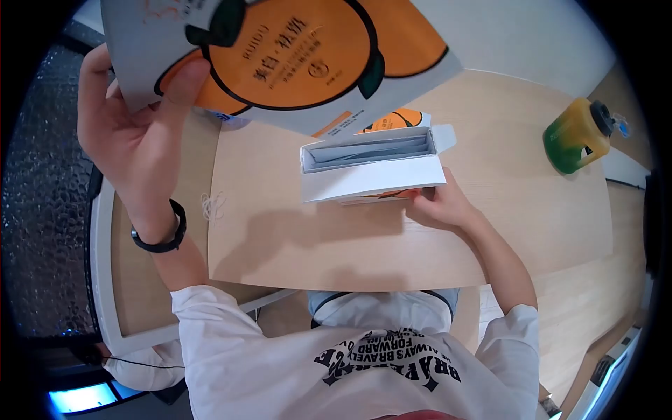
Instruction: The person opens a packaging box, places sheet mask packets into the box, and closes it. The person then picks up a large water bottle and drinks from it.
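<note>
Raised at the upper left, my left hand (143, 136) grips a flat white sachet (294, 59) printed with large oranges, its thumb pressed on the front. An open white carton (378, 183) stands on the table, its top facing me. Thin grey-white edges of packets (371, 155) show inside it. My right hand (448, 203) holds the carton at its right side, with some fingers hidden behind it. Just behind the carton is an orange-printed piece (395, 120); whether it is part of the carton I cannot tell.
A yellow-and-green bottle (577, 136) with a dark cap stands on the wooden table (315, 262) at the right. A small tangle of white string (212, 206) lies near the left edge. Something purplish (234, 121) is partly hidden under the sachet.
</note>
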Action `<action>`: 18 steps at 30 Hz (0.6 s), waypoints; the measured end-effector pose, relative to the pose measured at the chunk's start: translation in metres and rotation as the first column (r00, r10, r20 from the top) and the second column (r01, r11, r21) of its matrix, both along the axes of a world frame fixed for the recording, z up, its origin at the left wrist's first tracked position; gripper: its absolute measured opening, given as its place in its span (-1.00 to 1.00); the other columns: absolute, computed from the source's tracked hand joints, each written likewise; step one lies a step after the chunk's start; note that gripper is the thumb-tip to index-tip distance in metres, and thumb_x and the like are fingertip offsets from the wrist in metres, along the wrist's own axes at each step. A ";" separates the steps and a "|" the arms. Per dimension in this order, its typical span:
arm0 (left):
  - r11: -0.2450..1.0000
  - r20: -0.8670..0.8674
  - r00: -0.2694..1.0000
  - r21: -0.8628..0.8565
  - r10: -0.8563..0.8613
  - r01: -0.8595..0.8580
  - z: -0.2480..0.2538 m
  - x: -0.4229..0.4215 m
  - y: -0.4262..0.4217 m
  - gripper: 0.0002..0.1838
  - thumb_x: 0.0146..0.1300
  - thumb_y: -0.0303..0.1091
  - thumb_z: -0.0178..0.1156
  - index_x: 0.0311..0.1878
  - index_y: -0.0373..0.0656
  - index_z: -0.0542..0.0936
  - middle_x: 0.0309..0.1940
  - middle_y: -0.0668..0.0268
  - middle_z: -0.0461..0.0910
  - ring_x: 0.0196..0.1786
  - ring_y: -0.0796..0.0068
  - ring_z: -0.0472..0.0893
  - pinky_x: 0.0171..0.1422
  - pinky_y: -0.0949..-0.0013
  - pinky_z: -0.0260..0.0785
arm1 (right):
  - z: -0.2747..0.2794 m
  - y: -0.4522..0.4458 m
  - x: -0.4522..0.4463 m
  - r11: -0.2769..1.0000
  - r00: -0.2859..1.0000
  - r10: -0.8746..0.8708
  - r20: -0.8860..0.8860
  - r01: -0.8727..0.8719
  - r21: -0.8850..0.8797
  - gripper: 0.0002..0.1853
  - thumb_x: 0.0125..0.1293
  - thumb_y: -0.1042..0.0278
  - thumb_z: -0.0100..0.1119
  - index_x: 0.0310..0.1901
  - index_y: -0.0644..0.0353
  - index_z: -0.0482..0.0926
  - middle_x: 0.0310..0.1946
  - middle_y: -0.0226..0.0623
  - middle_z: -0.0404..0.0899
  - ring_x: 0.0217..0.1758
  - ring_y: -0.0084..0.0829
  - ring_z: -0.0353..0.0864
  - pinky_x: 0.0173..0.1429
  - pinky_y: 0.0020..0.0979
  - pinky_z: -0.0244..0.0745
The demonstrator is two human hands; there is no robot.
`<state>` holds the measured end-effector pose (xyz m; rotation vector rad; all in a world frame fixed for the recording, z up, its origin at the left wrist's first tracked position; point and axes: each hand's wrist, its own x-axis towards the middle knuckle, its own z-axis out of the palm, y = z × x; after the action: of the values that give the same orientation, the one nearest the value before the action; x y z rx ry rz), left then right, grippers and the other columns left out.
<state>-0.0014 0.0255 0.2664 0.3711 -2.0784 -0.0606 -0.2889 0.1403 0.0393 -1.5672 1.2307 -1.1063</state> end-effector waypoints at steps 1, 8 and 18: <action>0.999 0.006 0.999 0.011 -0.041 0.041 -0.001 -0.001 0.002 -0.60 0.17 -0.51 0.36 0.03 -0.24 0.43 -0.24 0.16 0.69 -0.19 0.57 0.68 -0.22 0.64 0.52 | 0.000 0.000 0.000 1.000 1.000 -0.002 -0.008 0.002 -0.014 -0.44 0.04 0.60 -0.09 0.18 0.32 0.34 -0.29 -0.15 0.55 -0.25 -0.47 0.46 -0.02 -0.58 0.35; 0.984 0.054 0.995 0.166 -0.080 0.070 -0.006 -0.011 0.013 -0.65 0.18 -0.56 0.33 -0.01 -0.25 0.44 -0.25 0.19 0.69 -0.23 0.57 0.69 -0.25 0.62 0.52 | -0.005 -0.001 -0.002 0.999 0.999 -0.009 -0.054 0.006 -0.042 -0.44 0.00 0.58 -0.07 0.16 0.31 0.37 -0.36 -0.20 0.53 -0.35 -0.48 0.41 -0.17 -0.56 0.36; 0.981 0.328 0.944 0.192 -0.034 -0.031 -0.004 -0.014 0.017 -0.67 0.16 -0.58 0.32 -0.03 -0.22 0.47 -0.29 0.27 0.68 -0.22 0.63 0.66 -0.21 0.61 0.48 | -0.001 0.001 -0.005 1.000 0.998 0.003 -0.069 -0.002 0.004 -0.45 -0.02 0.57 -0.04 0.13 0.31 0.38 -0.40 -0.20 0.52 -0.38 -0.49 0.40 -0.23 -0.54 0.36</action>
<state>-0.0152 0.0428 0.2628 0.5286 -2.4131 -0.2175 -0.2936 0.1409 0.0382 -1.6155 1.2759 -1.0550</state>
